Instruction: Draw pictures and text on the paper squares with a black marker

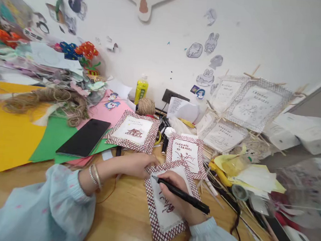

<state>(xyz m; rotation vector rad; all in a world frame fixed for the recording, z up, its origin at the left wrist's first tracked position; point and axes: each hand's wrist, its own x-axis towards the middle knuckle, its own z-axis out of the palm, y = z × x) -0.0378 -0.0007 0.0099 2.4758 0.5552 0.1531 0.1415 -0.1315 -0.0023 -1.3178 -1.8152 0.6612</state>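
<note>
A paper card with a dark red crosshatched border (152, 213) and brush-like dark lines lies tilted on the wooden table before me. My right hand (178, 191) grips a black marker pen (184, 197), its tip over the card's upper left part. At that card's top left corner is my left hand (141, 164), fingers bent and closed on the edge; the fingertips are partly hidden. Just behind, a second bordered card (184, 150) with red writing and a landscape drawing is partly overlapped. A third card (134, 132), showing a red pavilion, lies further left.
Left are a black tablet (84, 137), green paper (46, 140), orange paper (19, 130) and twine (49, 101). A yellow bottle (141, 89) and twine ball (146, 107) stand by the wall. Framed drawings (259, 104) lean at back right, above yellow scissors (220, 172) and sticks.
</note>
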